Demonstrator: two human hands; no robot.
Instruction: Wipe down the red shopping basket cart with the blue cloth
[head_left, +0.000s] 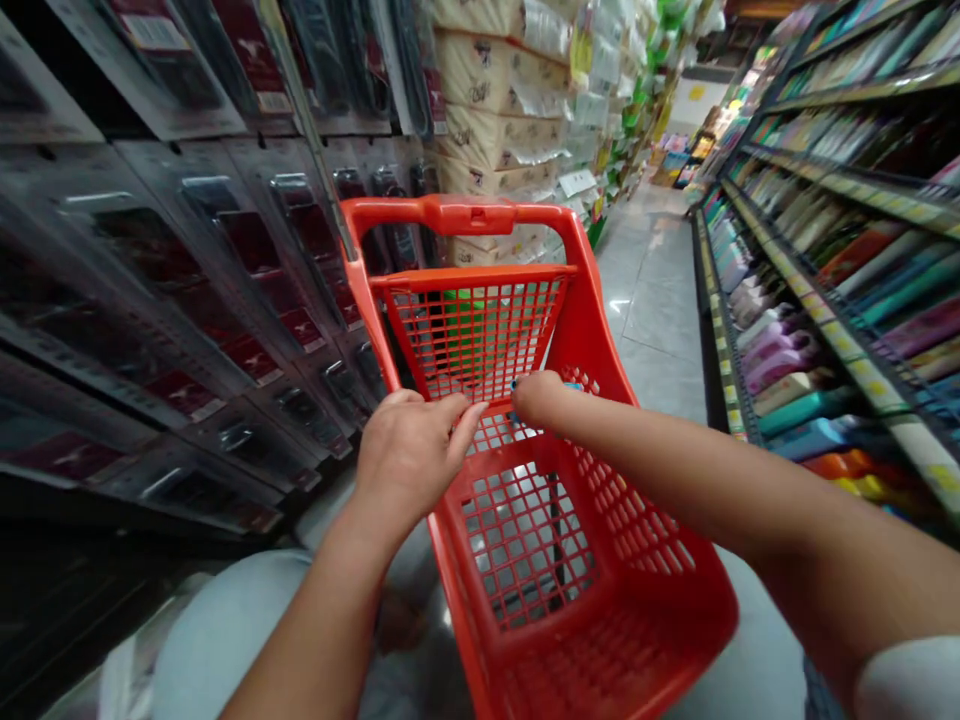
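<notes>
A red plastic shopping basket with grid walls and floor stands in front of me, tilted in the view. My left hand lies over its left rim, fingers curled around the edge and thumb stretched inward. Inside the basket, by the grid panel, my right hand is closed, its fingers mostly turned away from view. Small bits of something blue show beside that hand; what it is stays hidden. A thin metal rod rises from the basket's upper left corner.
Clear hanging packs with dark contents fill the rack close on the left. Stacked tissue packs stand beyond the basket. Shelves of bottles line the right side. A tiled aisle floor runs between. My knees flank the basket.
</notes>
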